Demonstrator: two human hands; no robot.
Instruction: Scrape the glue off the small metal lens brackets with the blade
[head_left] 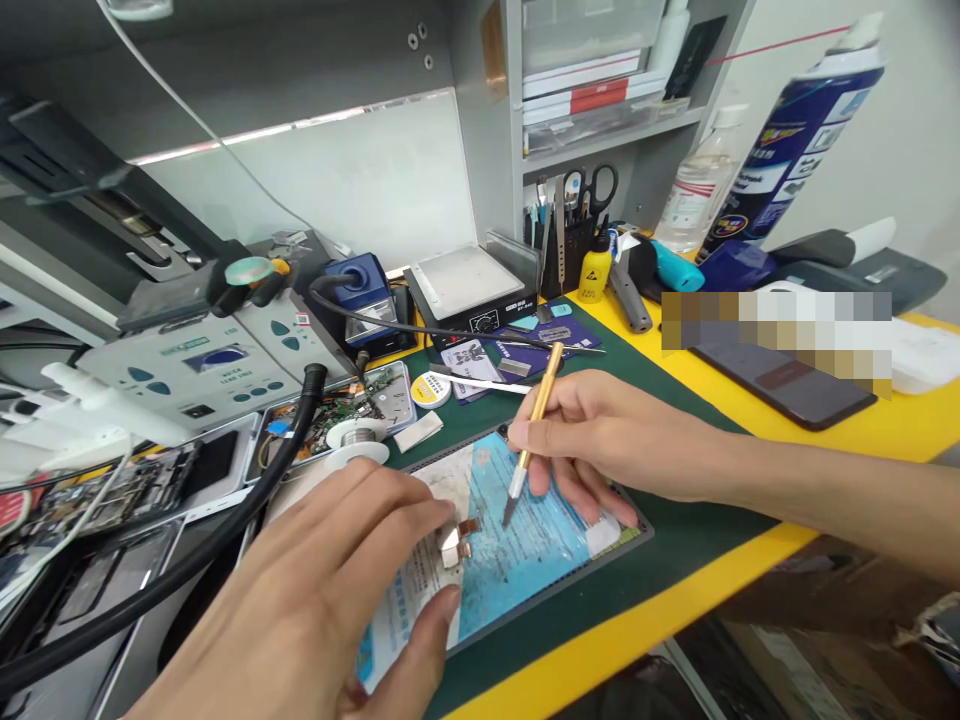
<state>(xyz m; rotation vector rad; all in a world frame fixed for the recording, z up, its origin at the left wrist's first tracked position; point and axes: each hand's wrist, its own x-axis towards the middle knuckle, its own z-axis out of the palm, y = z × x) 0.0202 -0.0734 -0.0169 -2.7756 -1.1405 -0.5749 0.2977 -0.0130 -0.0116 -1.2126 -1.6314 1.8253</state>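
Observation:
My right hand (592,430) holds a craft knife (536,425) like a pen. Its handle is gold-coloured, and its dark blade tip points down at a blue-and-white printed sheet on a grey-edged work pad (525,580). A small silvery part with copper-coloured flex tabs (451,546) lies on the pad, left of the blade and apart from it. Around that part my left hand (322,590) is spread, index finger at its upper edge and thumb below it. Whether the index fingertip touches it I cannot tell.
A solder spool (358,440), a tray of small circuit boards (375,395) and a round yellow-white tin (430,390) stand behind the pad. A black hose (289,460) crosses on the left. A hotplate (472,285) sits at the back, and a phone (787,375) lies right.

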